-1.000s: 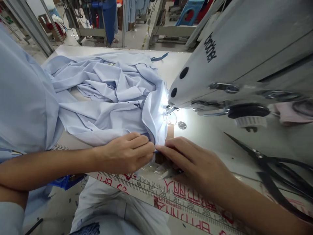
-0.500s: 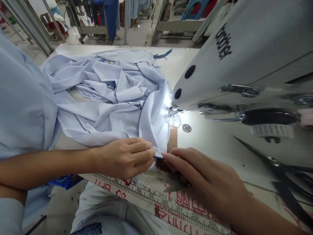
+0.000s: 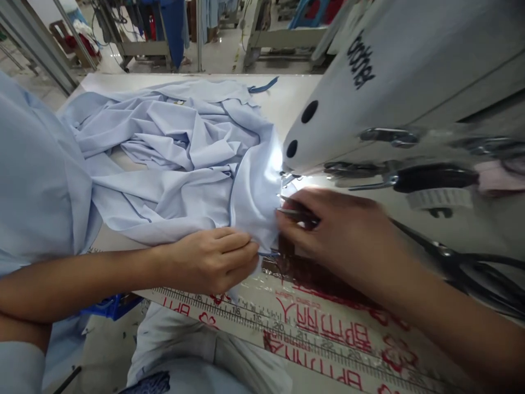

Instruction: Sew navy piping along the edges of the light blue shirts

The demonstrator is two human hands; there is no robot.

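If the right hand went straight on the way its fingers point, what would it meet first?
Probably the folded pale blue fabric, just past the slim metal tool in the right hand; its tip looks almost at the cloth, though depth is unclear.

Bare left hand (image 3: 209, 261), bare right hand (image 3: 342, 235), bare slender forearms, pale grey-white cloth trousers (image 3: 184, 345) across the lap, dark blue mottled patch (image 3: 150, 383) at their lower edge, white fabric sleeve end (image 3: 20, 368) at lower left
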